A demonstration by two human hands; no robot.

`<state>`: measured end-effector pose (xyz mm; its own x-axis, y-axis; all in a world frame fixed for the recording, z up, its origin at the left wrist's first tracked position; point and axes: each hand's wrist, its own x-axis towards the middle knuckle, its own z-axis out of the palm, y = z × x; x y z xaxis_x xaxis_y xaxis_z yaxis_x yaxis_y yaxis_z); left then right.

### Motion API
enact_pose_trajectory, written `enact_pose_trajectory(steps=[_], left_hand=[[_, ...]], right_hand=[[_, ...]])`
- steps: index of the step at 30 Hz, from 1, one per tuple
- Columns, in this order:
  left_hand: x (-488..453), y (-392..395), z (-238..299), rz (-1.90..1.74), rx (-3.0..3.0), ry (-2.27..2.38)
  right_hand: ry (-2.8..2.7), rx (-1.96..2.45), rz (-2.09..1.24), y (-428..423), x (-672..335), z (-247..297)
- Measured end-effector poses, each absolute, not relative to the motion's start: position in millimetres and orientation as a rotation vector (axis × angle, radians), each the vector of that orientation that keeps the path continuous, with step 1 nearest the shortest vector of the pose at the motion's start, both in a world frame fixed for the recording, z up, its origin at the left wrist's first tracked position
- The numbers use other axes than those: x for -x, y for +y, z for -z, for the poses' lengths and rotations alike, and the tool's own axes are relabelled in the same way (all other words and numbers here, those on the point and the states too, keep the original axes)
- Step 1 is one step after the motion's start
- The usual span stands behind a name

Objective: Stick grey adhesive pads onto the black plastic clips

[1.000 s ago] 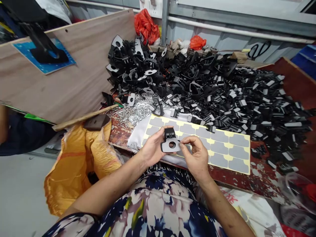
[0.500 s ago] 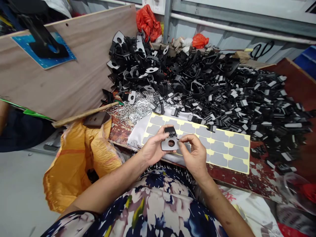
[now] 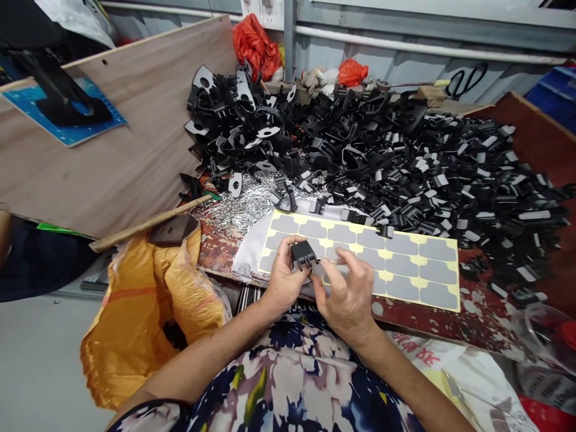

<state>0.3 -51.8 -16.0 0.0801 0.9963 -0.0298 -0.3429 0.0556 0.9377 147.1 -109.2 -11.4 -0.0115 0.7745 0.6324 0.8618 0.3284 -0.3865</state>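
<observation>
gripping a small black part [image 3: 304, 254] just below the middle of the frame, the left hand [image 3: 287, 277] has its fingers along the part's upper left side and its thumb beneath, clamped on it so that the short prongs along the lower edge stay uncovered. the right hand [image 3: 346, 294] is just to the right, thumb and forefinger bent toward the part's right end; blur hides whether those two tips meet, touch the part or pinch something thin, so i cannot tell.

the part looks like moulded plastic: likely light, stiff and hard to crush, with a smooth face that could slide a little under dry skin. its prongs seem the weakest bits, so the broad block is the better place to hold, pinched across its sides with the pronged edge free.

behind the hands, across the centre and right of the frame, lies a yellow sheet [image 3: 453, 270] of grey labels, thin and probably bendy, best lifted by its rim. at the sheet's upper left is a spill of silvery pins [image 3: 245, 207], which look slim, rigid and slick; fingertips near one end would suit them. beyond, through the upper middle and upper right, spreads a heap of black pieces [image 3: 373, 174], some with pale grey faces.
</observation>
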Motion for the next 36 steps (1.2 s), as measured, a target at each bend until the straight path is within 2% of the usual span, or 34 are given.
enact_pose_trajectory(steps=[3, 8, 11, 13, 16, 18, 20, 23, 27, 31, 34, 36], left_hand=[[0.8, -50.5, 13.3, -1.234, -0.895, 0.931], [12.1, -57.6, 6.0, -0.923, -0.762, 0.742], [31.5, -56.1, 2.7, -0.686, -0.72, 0.62], [49.5, -40.6, -8.8, -0.538, -0.756, 0.642], [79.4, 11.3, -54.9, -0.581, -0.862, 0.756], [96.3, 55.6, -97.7, -0.952, -0.919, 0.715], [105.8, 90.7, -132.4, -1.329, -0.892, 0.653], [101.0, 101.0, -136.8, -1.472, -0.774, 0.695], [67.8, 47.5, -64.0, -1.081, -0.666, 0.842], [26.5, -0.1, -11.6, -1.026, -0.53, 0.772], [7.3, -1.8, -9.4, -1.25, -0.438, 0.683], [6.2, 6.0, -12.5, -1.295, -0.41, 0.674]], right_hand=[[-1.686, 1.549, -0.017, -105.8, -152.2, 1.7], [-1.476, 1.383, -1.092, -86.3, -158.4, 2.8], [-1.509, 1.265, -1.399, -72.8, -167.6, 2.5], [-1.744, 1.347, -1.263, -59.4, -172.0, -4.9], [-2.038, 1.44, -0.613, -22.4, -166.3, -21.9], [-2.06, 1.38, -0.291, 15.0, -152.8, -30.4], [-2.002, 1.35, -0.203, 57.7, -135.3, -33.4], [-1.905, 1.482, -0.277, 114.2, -115.5, -30.6], [-1.75, 1.587, -0.424, 136.1, -116.9, -21.9], [-1.414, 1.399, -0.674, 76.6, -122.3, -14.2], [-1.422, 1.25, -0.945, 7.0, -122.0, -10.9], [-1.541, 1.262, -0.913, -31.8, -129.6, -6.5]])
